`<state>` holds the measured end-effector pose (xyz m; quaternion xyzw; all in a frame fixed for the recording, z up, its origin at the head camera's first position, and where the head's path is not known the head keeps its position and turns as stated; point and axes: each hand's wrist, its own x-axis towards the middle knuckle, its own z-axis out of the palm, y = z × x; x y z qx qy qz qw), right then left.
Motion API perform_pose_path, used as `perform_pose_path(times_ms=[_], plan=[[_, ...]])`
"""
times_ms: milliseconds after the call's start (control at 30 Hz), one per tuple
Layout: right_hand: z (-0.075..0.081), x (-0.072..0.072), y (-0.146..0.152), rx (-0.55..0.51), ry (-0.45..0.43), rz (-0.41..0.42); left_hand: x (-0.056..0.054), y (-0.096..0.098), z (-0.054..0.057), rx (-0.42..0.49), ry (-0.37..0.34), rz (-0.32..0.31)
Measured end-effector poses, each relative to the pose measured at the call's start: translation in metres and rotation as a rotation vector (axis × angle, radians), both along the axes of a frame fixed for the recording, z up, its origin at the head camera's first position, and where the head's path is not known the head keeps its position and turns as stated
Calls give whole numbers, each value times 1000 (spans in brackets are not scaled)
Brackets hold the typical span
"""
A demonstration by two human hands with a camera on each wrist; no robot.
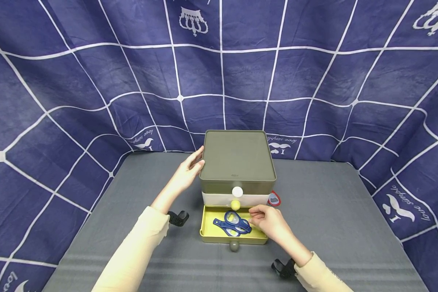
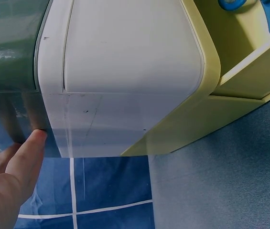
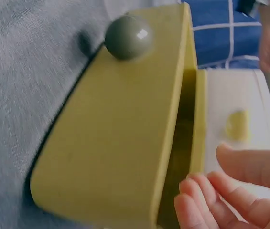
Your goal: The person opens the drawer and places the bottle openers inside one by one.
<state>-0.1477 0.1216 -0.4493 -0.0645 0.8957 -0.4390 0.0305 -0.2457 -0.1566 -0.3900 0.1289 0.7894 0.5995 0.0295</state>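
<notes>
A small drawer cabinet (image 1: 237,158) has a dark green top tier, a white middle tier and a yellow bottom tier. Its yellow bottom drawer (image 1: 209,233) is pulled out and bears a grey-green round knob (image 3: 129,37). Blue-handled scissors (image 1: 231,224) lie inside that drawer. My left hand (image 1: 187,172) rests its fingertips against the cabinet's left side, by the green tier. Above the drawer's right part is my right hand (image 1: 268,221), close to the scissors. Its fingers are loosely bent with the thumb apart, and nothing shows between them in the right wrist view.
A red-rimmed loop (image 1: 274,198), like a scissor handle, sticks out at the cabinet's right side. A white knob (image 1: 237,192) and a yellow knob (image 1: 235,204) mark the upper drawers. Grey cloth (image 1: 325,211) covers the table; a blue checked curtain (image 1: 248,77) hangs behind.
</notes>
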Motion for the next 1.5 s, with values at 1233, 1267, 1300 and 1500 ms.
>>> perform_pose_path(times_ms=[1233,1267,1300,1500], plan=[[-49,-82,82,-142,-126,-346,3,-1,0,-32,-9,20],[-51,-83,80,-106,-122,-351,3,-1,0,-29,-10,18],[-53,-83,79,-70,-119,-357,3,-1,0,-27,-9,18],[-58,-88,70,73,-89,-346,2,1,1,-15,-10,16]])
